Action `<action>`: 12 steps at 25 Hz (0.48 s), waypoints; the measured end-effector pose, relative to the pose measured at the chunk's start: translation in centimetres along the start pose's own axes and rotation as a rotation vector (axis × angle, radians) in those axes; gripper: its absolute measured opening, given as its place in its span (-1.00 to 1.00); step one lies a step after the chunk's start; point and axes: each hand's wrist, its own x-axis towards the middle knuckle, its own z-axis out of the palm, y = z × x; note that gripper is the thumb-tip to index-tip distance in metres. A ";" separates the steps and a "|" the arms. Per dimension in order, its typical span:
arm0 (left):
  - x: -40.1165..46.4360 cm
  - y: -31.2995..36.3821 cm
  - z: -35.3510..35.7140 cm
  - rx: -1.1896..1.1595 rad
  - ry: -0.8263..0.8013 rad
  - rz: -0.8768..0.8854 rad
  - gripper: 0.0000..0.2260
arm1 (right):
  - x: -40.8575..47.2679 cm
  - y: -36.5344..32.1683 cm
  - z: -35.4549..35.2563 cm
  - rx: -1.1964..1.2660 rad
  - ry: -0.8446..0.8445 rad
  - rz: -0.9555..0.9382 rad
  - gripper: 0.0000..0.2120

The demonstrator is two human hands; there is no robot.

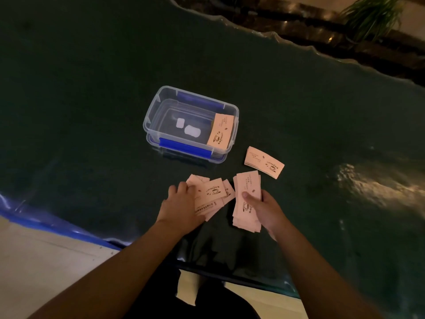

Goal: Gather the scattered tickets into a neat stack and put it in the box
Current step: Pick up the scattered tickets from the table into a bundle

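Pink coffee-print tickets [247, 201], loosely stacked

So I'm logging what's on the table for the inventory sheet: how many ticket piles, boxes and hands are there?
Ticket piles: 4 (one in the box, one on the cloth, one under the left hand, one in the right hand)
Boxes: 1 (clear plastic box)
Hands: 2 (left hand, right hand)
Total: 7

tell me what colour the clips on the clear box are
Blue: the latch clips on the clear box are solid blue, seen in the head view.
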 end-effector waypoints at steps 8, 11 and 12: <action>0.4 0.3 -1.3 -0.074 -0.075 0.099 -0.38 | 0.3 -3.0 -1.4 -0.131 0.028 -0.222 -0.48; 1.3 0.4 -2.0 -0.055 -0.073 0.203 -0.49 | 0.6 -3.6 -1.4 -0.243 -0.109 -0.193 -0.49; 1.5 0.5 -2.0 -0.062 -0.064 0.250 -0.53 | 0.6 -3.6 -1.1 -0.307 -0.182 -0.179 -0.48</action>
